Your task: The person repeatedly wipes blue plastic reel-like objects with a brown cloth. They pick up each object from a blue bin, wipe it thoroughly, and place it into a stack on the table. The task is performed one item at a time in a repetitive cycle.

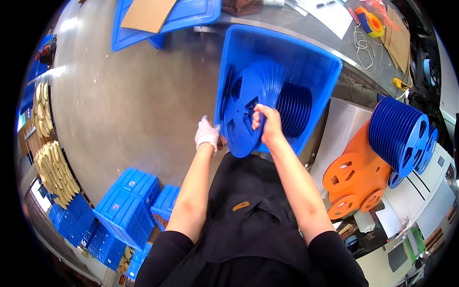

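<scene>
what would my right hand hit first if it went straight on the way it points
The right hand would probably meet the front blue reel, which it seems to be gripping; depth is unclear.

From my remote station I take this for a factory workshop: blue lidded crates (129,205) stand stacked on the smooth floor (119,110), slotted blue reels (265,76) sit in a deep tote (306,57), and cardboard (399,40) and a tape dispenser (367,21) lie toward the metal workbench (282,16)'s right-hand end.
</scene>
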### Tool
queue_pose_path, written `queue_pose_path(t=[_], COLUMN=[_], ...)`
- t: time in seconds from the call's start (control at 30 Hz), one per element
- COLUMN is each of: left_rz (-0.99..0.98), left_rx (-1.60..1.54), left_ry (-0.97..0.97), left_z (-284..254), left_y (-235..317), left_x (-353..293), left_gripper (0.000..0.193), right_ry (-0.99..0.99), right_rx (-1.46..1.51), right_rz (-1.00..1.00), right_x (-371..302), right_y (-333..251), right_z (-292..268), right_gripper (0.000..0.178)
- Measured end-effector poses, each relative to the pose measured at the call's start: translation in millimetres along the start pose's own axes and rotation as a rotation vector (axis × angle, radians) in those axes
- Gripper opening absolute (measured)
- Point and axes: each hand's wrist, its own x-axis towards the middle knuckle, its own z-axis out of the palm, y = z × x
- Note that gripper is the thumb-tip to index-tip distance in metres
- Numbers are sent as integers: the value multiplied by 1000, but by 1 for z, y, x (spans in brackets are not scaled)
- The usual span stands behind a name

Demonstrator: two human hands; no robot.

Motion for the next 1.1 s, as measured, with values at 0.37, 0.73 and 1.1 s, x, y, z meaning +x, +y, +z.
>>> queue_pose_path(t=[0.37,0.73,1.1], left_rz=[414,191,382], left_rx=[146,407,427], left_ry=[-84,-195,-173], left_z=[5,129,95], left_y=[-13,65,81], left_x=[-13,125,48], left_gripper=[60,78,71], right_ry=[68,295,311], right_rx=[101,188,207], right_rz=[-34,-91,-124], right_x=[-211,-271,-283], right_y=[-39,5,12], right_z=[-94,-142,-150], right_gripper=[27,30,29])
